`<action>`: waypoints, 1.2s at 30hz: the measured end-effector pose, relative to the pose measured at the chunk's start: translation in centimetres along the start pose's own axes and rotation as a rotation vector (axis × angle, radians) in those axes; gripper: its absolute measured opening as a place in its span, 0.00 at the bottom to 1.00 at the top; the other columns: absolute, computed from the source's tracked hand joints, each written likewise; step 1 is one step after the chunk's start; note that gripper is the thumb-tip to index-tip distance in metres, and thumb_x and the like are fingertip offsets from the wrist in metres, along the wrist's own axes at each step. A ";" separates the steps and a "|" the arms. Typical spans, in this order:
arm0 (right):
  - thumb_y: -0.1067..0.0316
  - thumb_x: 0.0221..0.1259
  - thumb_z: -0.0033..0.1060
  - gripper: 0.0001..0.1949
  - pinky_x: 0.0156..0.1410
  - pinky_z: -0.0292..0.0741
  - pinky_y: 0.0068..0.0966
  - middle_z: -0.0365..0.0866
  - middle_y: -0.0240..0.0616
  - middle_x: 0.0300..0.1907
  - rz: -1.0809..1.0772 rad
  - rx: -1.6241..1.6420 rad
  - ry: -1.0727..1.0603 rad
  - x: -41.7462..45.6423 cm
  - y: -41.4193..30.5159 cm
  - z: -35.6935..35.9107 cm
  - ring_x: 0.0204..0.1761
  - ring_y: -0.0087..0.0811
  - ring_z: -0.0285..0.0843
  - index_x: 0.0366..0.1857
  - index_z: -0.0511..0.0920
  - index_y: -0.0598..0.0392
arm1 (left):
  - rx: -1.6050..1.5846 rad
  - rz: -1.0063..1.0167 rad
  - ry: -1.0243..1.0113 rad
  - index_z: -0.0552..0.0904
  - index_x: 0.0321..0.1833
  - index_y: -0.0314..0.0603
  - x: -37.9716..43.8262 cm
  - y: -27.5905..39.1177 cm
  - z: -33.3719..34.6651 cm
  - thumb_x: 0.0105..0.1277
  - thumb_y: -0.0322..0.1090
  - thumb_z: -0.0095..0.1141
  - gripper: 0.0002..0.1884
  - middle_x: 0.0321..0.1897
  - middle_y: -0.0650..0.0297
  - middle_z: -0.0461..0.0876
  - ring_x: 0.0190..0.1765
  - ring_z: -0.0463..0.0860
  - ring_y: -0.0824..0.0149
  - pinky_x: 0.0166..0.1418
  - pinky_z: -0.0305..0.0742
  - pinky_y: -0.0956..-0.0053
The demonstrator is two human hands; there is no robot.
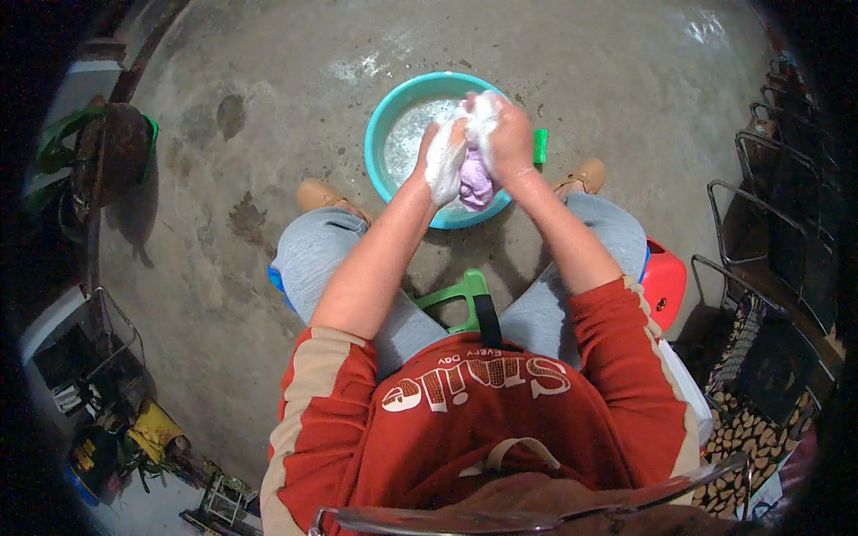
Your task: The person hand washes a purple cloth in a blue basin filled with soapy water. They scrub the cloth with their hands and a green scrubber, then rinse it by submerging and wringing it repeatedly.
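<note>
Between my hands, over a turquoise plastic basin (373,144) on the floor, is a wet lilac cloth (476,181). My left hand (444,155) grips it from the left, its back and wrist thick with white suds. On the other side my right hand (511,137) is closed around the cloth, with foam over its thumb side and fingers. The cloth's lower end hangs below the hands, near the basin's near rim. Soapy water (409,137) shows at the left in the basin. Foam hides most of the fingertips.
A bright green object (540,146) lies right of the basin. A green plastic piece with a black strap (474,301) is between my legs. At the right stand a red plastic container (665,281) and metal-framed chairs (757,221); a potted plant (110,154) is at the left.
</note>
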State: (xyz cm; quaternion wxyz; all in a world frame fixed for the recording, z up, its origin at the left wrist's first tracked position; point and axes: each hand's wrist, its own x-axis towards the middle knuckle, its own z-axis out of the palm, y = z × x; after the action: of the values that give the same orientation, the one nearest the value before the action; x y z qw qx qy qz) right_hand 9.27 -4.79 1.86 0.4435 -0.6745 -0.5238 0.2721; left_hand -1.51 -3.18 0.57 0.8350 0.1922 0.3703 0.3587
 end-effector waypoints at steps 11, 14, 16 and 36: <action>0.62 0.61 0.57 0.12 0.30 0.69 0.29 0.77 0.40 0.19 0.055 -0.117 0.077 0.4 0.0 1.2 0.22 0.25 0.70 0.26 0.80 0.58 | 0.063 -0.112 0.121 0.78 0.43 0.38 0.3 -2.5 -2.1 0.67 0.38 0.44 0.13 0.38 0.58 0.81 0.38 0.82 0.62 0.40 0.79 0.64; 0.59 0.54 0.60 0.09 0.34 0.73 0.37 0.80 0.48 0.27 -0.104 0.014 0.008 -2.2 -2.4 1.9 0.30 0.50 0.78 0.27 0.81 0.53 | -0.515 -0.243 -0.030 0.76 0.48 0.41 -0.1 -0.6 -2.2 0.71 0.45 0.40 0.17 0.40 0.57 0.81 0.43 0.82 0.59 0.48 0.80 0.63; 0.59 0.54 0.59 0.09 0.34 0.73 0.36 0.81 0.48 0.27 -0.114 -0.017 -0.016 -2.0 -2.0 1.9 0.30 0.48 0.79 0.28 0.81 0.53 | -0.427 -0.216 0.009 0.77 0.45 0.41 0.3 -1.2 -2.6 0.70 0.43 0.41 0.15 0.37 0.59 0.81 0.40 0.83 0.61 0.45 0.80 0.63; 0.63 0.61 0.58 0.11 0.31 0.68 0.26 0.77 0.33 0.19 -0.144 0.072 0.033 -3.3 -2.2 2.7 0.26 0.16 0.67 0.24 0.79 0.57 | -0.447 -0.187 0.080 0.78 0.36 0.41 0.7 -1.6 -2.9 0.65 0.40 0.46 0.11 0.32 0.59 0.81 0.33 0.82 0.61 0.36 0.79 0.64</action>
State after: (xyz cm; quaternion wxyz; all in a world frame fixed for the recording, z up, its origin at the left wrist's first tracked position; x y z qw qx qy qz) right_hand 4.95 -6.97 2.22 0.4945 -0.6230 -0.5534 0.2472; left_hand -2.65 -3.58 -2.57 0.8710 -0.0465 0.3307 0.3603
